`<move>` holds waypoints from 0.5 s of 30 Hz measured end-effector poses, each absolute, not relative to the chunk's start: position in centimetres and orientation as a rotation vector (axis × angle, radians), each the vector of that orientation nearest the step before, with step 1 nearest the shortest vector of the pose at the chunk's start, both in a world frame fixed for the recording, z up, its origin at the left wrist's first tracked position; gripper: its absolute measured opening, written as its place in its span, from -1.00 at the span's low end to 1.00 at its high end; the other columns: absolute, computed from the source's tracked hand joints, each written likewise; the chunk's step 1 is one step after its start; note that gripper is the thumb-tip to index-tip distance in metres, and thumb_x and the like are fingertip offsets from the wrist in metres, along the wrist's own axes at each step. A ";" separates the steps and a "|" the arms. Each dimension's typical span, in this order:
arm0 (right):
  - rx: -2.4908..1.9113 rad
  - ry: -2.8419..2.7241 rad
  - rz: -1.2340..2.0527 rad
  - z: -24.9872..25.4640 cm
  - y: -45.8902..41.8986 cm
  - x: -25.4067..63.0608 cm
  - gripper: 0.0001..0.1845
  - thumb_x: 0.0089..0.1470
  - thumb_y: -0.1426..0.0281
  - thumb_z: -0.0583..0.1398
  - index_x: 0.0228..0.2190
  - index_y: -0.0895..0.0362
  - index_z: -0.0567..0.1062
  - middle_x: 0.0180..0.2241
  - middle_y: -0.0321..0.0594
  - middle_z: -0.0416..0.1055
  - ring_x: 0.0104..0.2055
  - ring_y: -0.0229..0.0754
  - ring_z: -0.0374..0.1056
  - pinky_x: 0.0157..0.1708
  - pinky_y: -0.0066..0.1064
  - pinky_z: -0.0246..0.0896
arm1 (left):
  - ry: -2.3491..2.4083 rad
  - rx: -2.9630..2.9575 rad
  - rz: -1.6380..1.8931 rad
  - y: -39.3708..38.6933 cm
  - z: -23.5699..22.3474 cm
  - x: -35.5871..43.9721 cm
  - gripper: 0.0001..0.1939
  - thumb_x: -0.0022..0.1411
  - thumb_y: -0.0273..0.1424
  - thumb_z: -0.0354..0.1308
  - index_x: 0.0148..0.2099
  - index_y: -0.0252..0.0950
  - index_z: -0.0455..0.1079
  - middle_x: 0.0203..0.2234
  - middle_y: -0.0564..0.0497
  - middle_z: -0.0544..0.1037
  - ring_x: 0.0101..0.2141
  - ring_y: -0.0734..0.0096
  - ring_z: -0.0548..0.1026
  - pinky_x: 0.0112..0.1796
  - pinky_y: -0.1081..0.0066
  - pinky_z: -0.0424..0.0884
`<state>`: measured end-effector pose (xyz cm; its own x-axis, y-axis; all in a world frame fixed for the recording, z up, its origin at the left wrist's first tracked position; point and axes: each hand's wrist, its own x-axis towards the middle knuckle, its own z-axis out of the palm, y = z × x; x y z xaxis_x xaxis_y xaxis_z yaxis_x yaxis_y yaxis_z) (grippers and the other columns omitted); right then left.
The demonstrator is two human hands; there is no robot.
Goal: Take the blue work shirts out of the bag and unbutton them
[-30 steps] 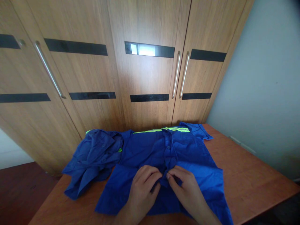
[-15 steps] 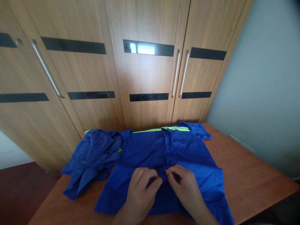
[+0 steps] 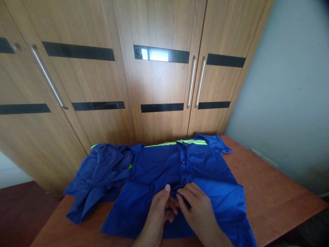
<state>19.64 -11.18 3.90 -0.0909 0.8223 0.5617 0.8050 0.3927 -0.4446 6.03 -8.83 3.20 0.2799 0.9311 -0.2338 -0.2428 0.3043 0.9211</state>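
Note:
A blue work shirt (image 3: 159, 166) with a yellow-green and silver stripe lies spread front side up, its button placket running down the middle. Over its lower front my right hand (image 3: 196, 202) is closed, thumb and fingers pinching the shirt's placket edge. Close beside it, my left hand (image 3: 160, 207) has its thumb raised away from half-curled fingers, which reach under the same edge near the right fingertips. The button between the hands, if any, is hidden. A dark button (image 3: 183, 162) shows higher on the placket.
A crumpled blue garment (image 3: 102, 175) lies left of the shirt, partly over the table's edge. The reddish-brown wooden table (image 3: 269, 181) stands against a wooden wardrobe (image 3: 159, 127) with metal handles. A pale wall (image 3: 290, 103) rises on the right.
My left hand has turned, lifting its thumb and spreading from its earlier curled pose. My right hand has shifted slightly left, still pinching at the placket.

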 end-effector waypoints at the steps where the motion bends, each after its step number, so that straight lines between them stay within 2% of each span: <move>1: -1.391 -1.891 0.042 3.9 -11.2 19.6 -0.79 0.14 0.51 0.07 -0.41 0.07 0.48 -0.45 -0.26 0.40 -0.37 -0.20 0.31 -0.34 -0.41 0.16 | 0.939 0.902 0.932 -8.6 3.3 5.9 -0.44 -0.01 0.13 0.17 -0.45 -0.35 0.36 -0.61 0.04 0.43 -0.61 0.52 0.36 -0.64 0.55 0.15; 3: -1.384 -1.882 0.084 3.9 -11.1 19.6 -0.79 0.12 0.52 0.07 -0.40 0.07 0.49 -0.45 -0.26 0.41 -0.37 -0.20 0.32 -0.34 -0.41 0.19 | 0.916 0.928 0.890 -8.4 3.4 5.5 -0.51 -0.01 0.03 0.25 -0.42 -0.36 0.37 -0.58 0.05 0.46 -0.60 0.55 0.37 -0.61 0.56 0.17; 8: -1.445 -1.739 0.207 4.4 -10.8 19.7 -0.79 0.10 0.51 0.07 -0.37 0.10 0.51 -0.45 -0.24 0.44 -0.39 -0.20 0.35 -0.36 -0.42 0.22 | 0.897 1.071 0.888 -8.1 3.4 5.2 -0.59 0.04 -0.06 0.25 -0.46 -0.35 0.38 -0.65 0.07 0.44 -0.66 0.59 0.30 -0.61 0.55 0.15; 12: -1.508 -1.650 0.331 4.9 -10.6 19.6 -0.77 0.13 0.45 0.07 -0.49 0.10 0.47 -0.53 -0.28 0.41 -0.47 -0.22 0.33 -0.44 -0.44 0.16 | 0.986 1.293 0.859 -8.2 3.2 5.2 -0.56 0.08 -0.05 0.19 -0.54 -0.35 0.41 -0.75 0.10 0.36 -0.70 0.57 0.24 -0.62 0.53 0.11; 15: -1.497 -1.603 0.432 5.0 -10.6 19.7 -0.74 0.13 0.40 0.06 -0.53 0.11 0.46 -0.56 -0.29 0.39 -0.50 -0.23 0.31 -0.46 -0.46 0.15 | 1.083 1.457 0.856 -8.4 3.1 5.2 -0.58 0.13 -0.11 0.14 -0.56 -0.34 0.44 -0.76 0.08 0.36 -0.68 0.53 0.26 -0.59 0.51 0.11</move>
